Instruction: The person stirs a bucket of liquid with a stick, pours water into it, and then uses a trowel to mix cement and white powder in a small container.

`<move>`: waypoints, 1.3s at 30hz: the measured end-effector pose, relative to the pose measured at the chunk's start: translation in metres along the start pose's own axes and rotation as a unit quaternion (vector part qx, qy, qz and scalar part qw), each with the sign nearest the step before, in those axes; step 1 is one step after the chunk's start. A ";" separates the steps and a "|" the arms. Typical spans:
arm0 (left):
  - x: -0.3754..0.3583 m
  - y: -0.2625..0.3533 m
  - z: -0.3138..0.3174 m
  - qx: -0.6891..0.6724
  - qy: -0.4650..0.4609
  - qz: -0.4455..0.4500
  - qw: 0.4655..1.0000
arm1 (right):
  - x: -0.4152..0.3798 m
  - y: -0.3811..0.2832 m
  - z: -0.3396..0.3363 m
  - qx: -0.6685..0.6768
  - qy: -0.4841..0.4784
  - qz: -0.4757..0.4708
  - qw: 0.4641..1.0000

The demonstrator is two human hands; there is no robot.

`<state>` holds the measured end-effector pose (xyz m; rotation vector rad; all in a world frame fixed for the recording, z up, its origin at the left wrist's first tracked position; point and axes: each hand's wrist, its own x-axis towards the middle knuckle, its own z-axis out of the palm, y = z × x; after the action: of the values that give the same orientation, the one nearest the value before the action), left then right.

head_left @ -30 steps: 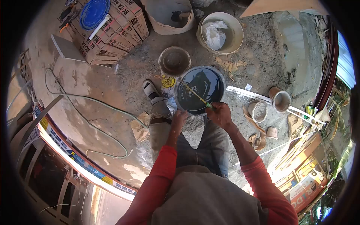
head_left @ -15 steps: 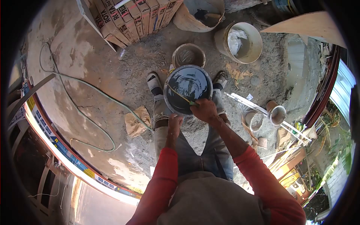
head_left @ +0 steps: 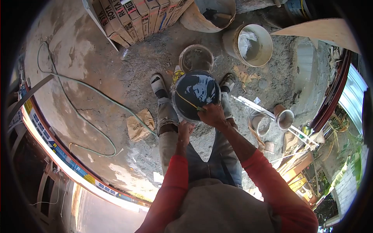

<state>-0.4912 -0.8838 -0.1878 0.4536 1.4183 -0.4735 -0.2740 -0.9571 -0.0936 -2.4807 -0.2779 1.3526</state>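
Note:
A dark bucket [head_left: 175,101] is held between my legs, its opening facing up towards me, with dark, shiny liquid inside. My right hand [head_left: 212,115] is closed on the bucket's handle [head_left: 187,101], whose thin bar crosses over the opening. At the near left edge of the bucket is my left hand [head_left: 185,129], its fingers curled against the lower side; exactly what they grip is hidden. Just beyond the dark bucket stands a round tub [head_left: 196,58] with grey wet residue in it.
A large pale bucket [head_left: 264,46] with white plastic inside stands at the upper right. Boxes [head_left: 134,19] are stacked upper left. A green hose [head_left: 97,92] curves over the floor at left. Two small buckets [head_left: 285,119] [head_left: 262,125] and white strips [head_left: 254,106] lie right.
The dark bucket has tilted away from me, and the liquid's surface looks different. Grey liquid now shows around the round tub. My hands keep nearly the same places.

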 end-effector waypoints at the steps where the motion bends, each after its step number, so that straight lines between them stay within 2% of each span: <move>1: 0.000 -0.002 -0.001 -0.008 -0.003 -0.001 1.000 | -0.001 0.000 0.002 0.003 0.003 -0.003 1.000; 6: 0.011 -0.024 -0.013 -0.013 -0.005 -0.032 0.999 | -0.006 0.006 0.004 0.003 -0.008 -0.012 1.000; 12: -0.008 -0.021 0.002 -0.014 0.012 -0.024 1.000 | -0.010 0.009 0.002 0.006 0.000 -0.025 1.000; 15: -0.012 -0.022 0.000 -0.036 -0.023 -0.031 0.999 | -0.010 0.011 0.004 -0.019 -0.013 -0.037 0.999; 21: -0.023 -0.024 -0.003 -0.047 -0.014 -0.021 0.999 | -0.020 0.015 0.016 0.002 0.065 -0.076 0.995; 27: -0.030 -0.029 -0.007 -0.045 0.004 -0.020 0.999 | -0.031 0.016 0.010 0.023 0.051 -0.082 0.995; 30: -0.029 -0.032 -0.014 -0.027 0.002 -0.010 1.000 | -0.042 0.018 0.004 0.029 0.013 -0.057 0.998; 33: -0.021 -0.036 -0.021 0.009 0.018 -0.012 1.000 | -0.066 0.027 -0.006 0.084 0.034 -0.032 0.995; 36: 0.009 -0.030 -0.052 0.091 -0.124 -0.007 0.988 | -0.094 0.039 -0.025 0.130 0.093 -0.016 0.987; 39: -0.026 0.009 -0.012 0.131 -0.052 -0.007 0.990 | -0.115 0.066 -0.046 0.159 0.066 0.052 0.984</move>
<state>-0.4984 -0.8688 -0.1630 0.6211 1.2637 -0.6888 -0.2953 -1.0625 -0.0027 -2.3254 0.0940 1.1579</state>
